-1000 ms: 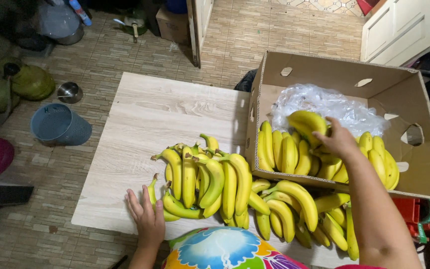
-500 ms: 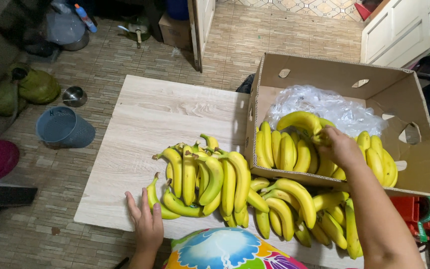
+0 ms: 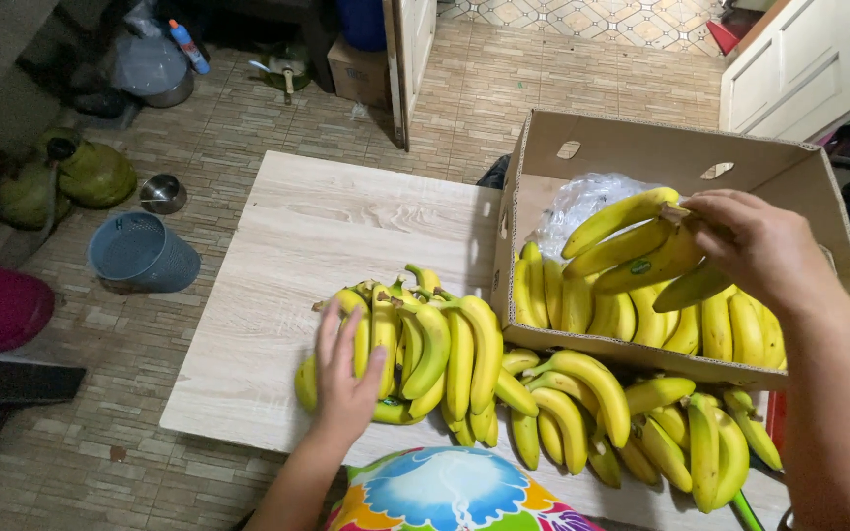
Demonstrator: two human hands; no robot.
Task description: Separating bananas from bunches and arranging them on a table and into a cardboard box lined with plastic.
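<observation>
- Tiled floor, a pale wooden board (image 3: 277, 285) set low on it as the work surface; a blue basket (image 3: 140, 254) and a small metal bowl (image 3: 162, 193) off to the side on the tiles.
- Cardboard box (image 3: 543, 167) sits on the board's far right corner, yellow bananas packed inside over clear plastic wrap (image 3: 582, 202).
- Change since a second ago: the right hand (image 3: 755, 246) was down among the fruit in the box; now it has raised a bunch of bananas (image 3: 632, 241) clear above the rest. Judged: the bunch is being lifted out, not settled in.
- Right hand is closed round the bunch at its stem end.
- Lifted bunch: long axis runs roughly left to right across the view, stem under the hand at right, tips pointing left and slightly toward the wearer, hanging over the box.
- Left hand (image 3: 344, 379) has slid forward, fingers spread flat on the banana pile (image 3: 445, 354) on the board; resting, not gripping.
- More loose bunches (image 3: 641, 423) lie in front of the box.
</observation>
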